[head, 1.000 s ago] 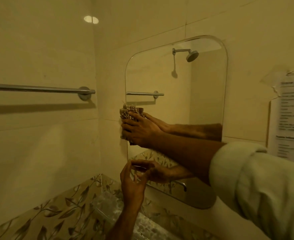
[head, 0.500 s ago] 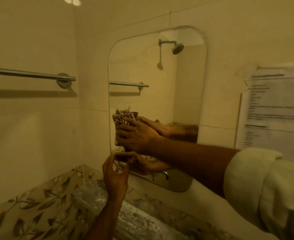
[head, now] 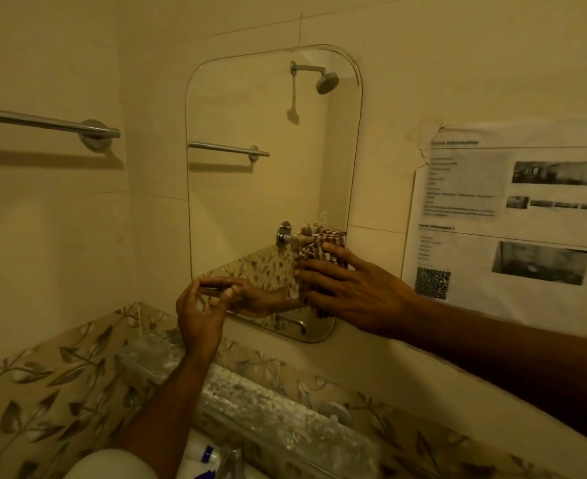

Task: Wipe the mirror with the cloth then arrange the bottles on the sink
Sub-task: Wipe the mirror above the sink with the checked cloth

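A frameless mirror [head: 250, 188] with rounded corners hangs on the tiled wall. My right hand [head: 350, 292] presses a checked brown-and-white cloth [head: 323, 242] flat against the glass at its lower right corner. My left hand [head: 197, 312] holds the mirror's lower left edge between thumb and fingers. A white bottle with a blue cap [head: 204, 456] shows at the bottom of the view, partly cut off.
A glass shelf [head: 271, 409] runs under the mirror above a leaf-patterned tile band. A metal towel rail [head: 47, 124] is on the left wall. A printed paper notice [head: 513, 216] is taped to the wall right of the mirror. A tap [head: 231, 459] stands at the bottom.
My right hand slid the cloth across the mirror from its left side to the lower right corner. My left hand kept its grip on the lower left edge. The camera shifted.
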